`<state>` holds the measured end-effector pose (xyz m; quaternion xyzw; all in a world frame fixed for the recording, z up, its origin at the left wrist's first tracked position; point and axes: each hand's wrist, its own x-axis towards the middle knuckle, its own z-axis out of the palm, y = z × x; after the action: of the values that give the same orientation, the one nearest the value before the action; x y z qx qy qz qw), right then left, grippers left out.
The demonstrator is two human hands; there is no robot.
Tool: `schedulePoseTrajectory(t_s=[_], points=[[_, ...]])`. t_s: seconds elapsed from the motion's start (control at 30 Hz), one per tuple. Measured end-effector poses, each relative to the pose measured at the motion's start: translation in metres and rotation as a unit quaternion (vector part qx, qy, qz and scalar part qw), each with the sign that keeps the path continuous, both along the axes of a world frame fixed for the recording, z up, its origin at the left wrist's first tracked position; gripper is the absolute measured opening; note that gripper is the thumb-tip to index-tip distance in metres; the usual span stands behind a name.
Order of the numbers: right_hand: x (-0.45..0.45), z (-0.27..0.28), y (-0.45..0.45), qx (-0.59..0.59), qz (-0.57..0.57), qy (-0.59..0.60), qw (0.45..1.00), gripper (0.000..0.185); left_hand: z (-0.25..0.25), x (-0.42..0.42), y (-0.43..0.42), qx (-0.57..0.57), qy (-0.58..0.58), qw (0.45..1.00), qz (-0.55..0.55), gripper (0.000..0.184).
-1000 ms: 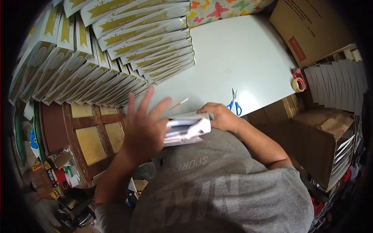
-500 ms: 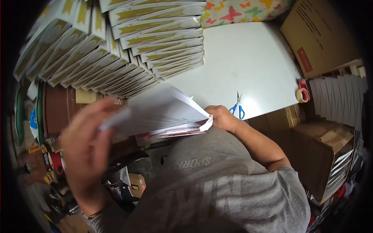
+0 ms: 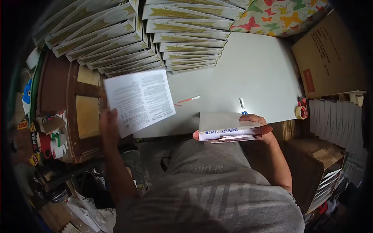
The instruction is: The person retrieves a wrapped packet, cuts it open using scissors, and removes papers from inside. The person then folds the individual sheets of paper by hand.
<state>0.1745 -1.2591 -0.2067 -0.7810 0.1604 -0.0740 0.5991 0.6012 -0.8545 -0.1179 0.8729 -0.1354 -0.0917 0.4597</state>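
My left hand, partly blurred, pinches the left edge of a white sheet covered in small print. That sheet is held tilted above the table's near left edge. My right hand grips the right end of a white paper packet against the table's front edge. Blue handwriting runs along the packet's near side, and reddish wrapping shows at both ends. Just beyond my right hand lie blue-handled scissors, their handles partly hidden. A red-and-white slim tool rests between the sheet and the packet.
Rows of folded white-and-gold cartons stand at the back left of the white table. A cardboard box is at the right, near a tape roll. Another carton sits below, and a wooden cabinet at left.
My left hand has lifted the printed sheet away from the packet, up and over the table's left part. The packet now lies flatter, with my right hand still on it.
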Motion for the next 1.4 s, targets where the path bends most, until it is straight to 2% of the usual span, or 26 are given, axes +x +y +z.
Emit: schedulePoseTrajectory(t_s=[0.07, 0.2, 0.4, 0.5, 0.57, 0.6, 0.67, 0.73, 0.8, 0.83, 0.9, 0.93, 0.97, 1.07, 1.13, 1.23, 1.33, 1.37, 1.4], points=[[0.003, 0.004, -0.003, 0.009, 0.014, 0.002, 1.000, 0.044, -0.034, 0.000, -0.001, 0.146, 0.023, 0.989, -0.013, 0.019], [0.004, 0.000, -0.001, 0.006, -0.001, 0.012, 1.000, 0.044, -0.126, 0.032, 0.042, 0.082, 0.111, 0.990, 0.017, 0.022], [0.003, 0.000, -0.003, 0.034, -0.005, 0.038, 0.999, 0.042, -0.153, 0.021, 0.037, 0.033, 0.150, 0.988, 0.012, 0.024], [0.009, 0.000, -0.006, 0.018, 0.001, 0.046, 0.999, 0.043, -0.185, 0.010, 0.018, 0.038, 0.128, 0.991, -0.022, 0.026], [0.006, 0.001, -0.006, 0.001, -0.005, 0.055, 0.998, 0.044, -0.205, 0.006, 0.002, 0.157, 0.115, 0.981, 0.016, 0.026], [0.004, 0.003, -0.007, 0.000, -0.011, 0.056, 0.998, 0.044, -0.211, 0.003, -0.009, 0.156, 0.114, 0.981, 0.009, 0.026], [0.006, 0.005, -0.008, -0.004, -0.010, 0.059, 0.998, 0.046, -0.220, -0.005, -0.031, 0.252, -0.061, 0.965, 0.045, 0.029], [0.007, 0.004, -0.007, -0.004, -0.007, 0.065, 0.998, 0.049, -0.229, -0.018, -0.052, 0.337, -0.233, 0.909, 0.080, 0.032], [0.006, 0.002, -0.007, 0.004, -0.012, 0.079, 0.997, 0.049, -0.177, -0.053, -0.120, 0.222, -0.185, 0.952, -0.105, 0.037], [0.005, 0.001, -0.008, 0.009, -0.013, 0.090, 0.996, 0.050, -0.177, -0.064, -0.148, 0.211, -0.192, 0.932, -0.224, 0.040], [0.005, -0.001, -0.009, 0.018, -0.018, 0.110, 0.994, 0.050, -0.183, -0.078, -0.197, 0.181, -0.170, 0.888, -0.386, 0.034], [0.005, -0.002, -0.009, 0.019, -0.025, 0.112, 0.993, 0.050, -0.188, -0.076, -0.209, 0.178, -0.170, 0.886, -0.392, 0.034], [0.005, -0.003, -0.010, 0.005, -0.017, 0.102, 0.995, 0.049, -0.193, -0.074, -0.221, 0.238, -0.157, 0.858, -0.428, 0.031], [0.005, -0.005, -0.013, -0.038, 0.005, 0.071, 0.997, 0.046, -0.210, -0.072, -0.251, 0.407, -0.124, 0.740, -0.521, 0.022], [0.004, -0.005, -0.010, -0.051, 0.000, 0.061, 0.997, 0.045, -0.233, -0.068, -0.243, 0.377, -0.150, 0.748, -0.525, 0.021], [0.007, -0.001, -0.007, -0.105, -0.005, 0.018, 0.994, 0.044, -0.226, -0.070, -0.240, 0.395, -0.168, 0.733, -0.527, 0.025], [0.015, 0.005, 0.003, -0.165, -0.046, -0.010, 0.985, 0.042, -0.233, -0.068, -0.236, 0.320, -0.201, 0.755, -0.536, 0.023], [0.021, 0.012, 0.006, -0.190, -0.037, -0.015, 0.981, 0.038, -0.234, -0.064, -0.241, 0.310, -0.212, 0.745, -0.551, 0.023], [0.020, 0.023, 0.006, -0.215, -0.026, -0.019, 0.976, 0.036, -0.237, -0.058, -0.245, 0.240, -0.208, 0.743, -0.588, 0.022]])
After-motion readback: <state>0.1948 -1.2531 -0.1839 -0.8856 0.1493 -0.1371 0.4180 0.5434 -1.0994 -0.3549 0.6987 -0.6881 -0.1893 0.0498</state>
